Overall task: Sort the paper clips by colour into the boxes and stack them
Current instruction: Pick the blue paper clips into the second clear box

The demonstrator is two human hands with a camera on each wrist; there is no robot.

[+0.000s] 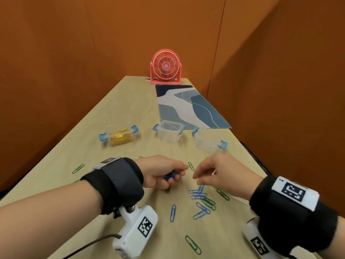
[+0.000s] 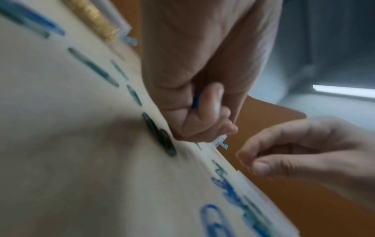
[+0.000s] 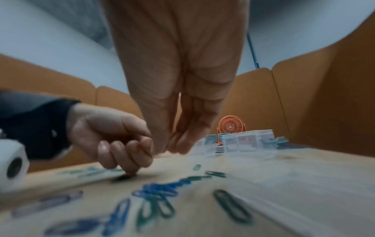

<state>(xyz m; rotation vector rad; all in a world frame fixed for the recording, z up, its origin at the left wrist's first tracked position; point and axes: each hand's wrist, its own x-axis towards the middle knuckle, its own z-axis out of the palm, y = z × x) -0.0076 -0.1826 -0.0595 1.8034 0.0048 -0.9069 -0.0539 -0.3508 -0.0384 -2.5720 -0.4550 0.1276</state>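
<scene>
My left hand [image 1: 179, 174] hovers low over the wooden table [image 1: 93, 202], its fingers curled round a small bunch of blue paper clips [image 1: 170, 176]; a blue clip [image 2: 195, 99] shows in that fist in the left wrist view. My right hand [image 1: 197, 179] hangs just to the right with loosely bent fingers directly above a pile of loose blue clips [image 1: 198, 194], and I see nothing held in it. Green clips [image 1: 209, 201] lie mixed in and scattered around. Behind stand three clear boxes: one full of gold clips [image 1: 120, 138], an empty one [image 1: 169, 132] and another [image 1: 208, 142].
A pink desk fan [image 1: 165, 67] stands at the table's far end, with a blue patterned mat [image 1: 188, 107] in front of it. Orange partition walls close in left, right and behind. Single green clips lie at the left [image 1: 78, 168] and near the front edge [image 1: 193, 244].
</scene>
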